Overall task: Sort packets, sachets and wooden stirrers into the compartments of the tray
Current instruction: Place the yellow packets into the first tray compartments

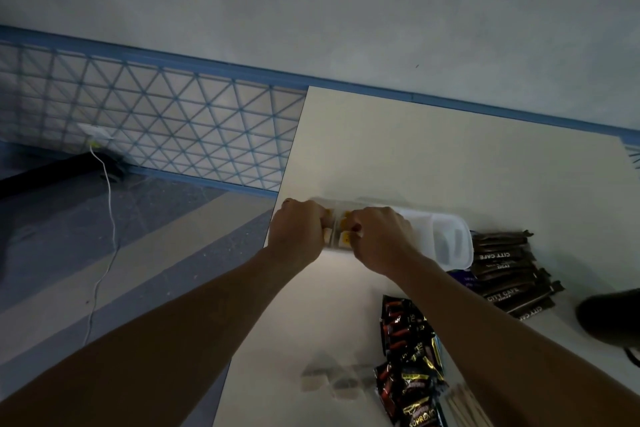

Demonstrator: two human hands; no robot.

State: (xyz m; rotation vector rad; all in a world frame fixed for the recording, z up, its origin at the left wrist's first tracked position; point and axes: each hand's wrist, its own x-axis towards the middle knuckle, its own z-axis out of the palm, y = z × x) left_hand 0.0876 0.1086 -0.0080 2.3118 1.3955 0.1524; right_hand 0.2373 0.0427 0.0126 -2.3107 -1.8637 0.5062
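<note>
A clear plastic tray (453, 243) with several compartments lies near the table's left edge. Both hands are over its left end. My left hand (298, 230) has its fingers curled down into the leftmost compartment on small yellow-and-white sachets (344, 238). My right hand (379, 236) pinches sachets in the compartment beside it. Dark brown stick packets (502, 274) lie in a pile right of the tray. Black-and-red coffee packets (410, 367) lie in a row at the table's front. Wooden stirrers (465, 407) lie at the bottom edge, partly behind my right forearm.
The white table (415, 156) stands against a pale wall. A dark rounded object (613, 315) sits at the right edge. Left of the table are the floor, a white cable (107, 218) from a wall socket and a blue lattice panel.
</note>
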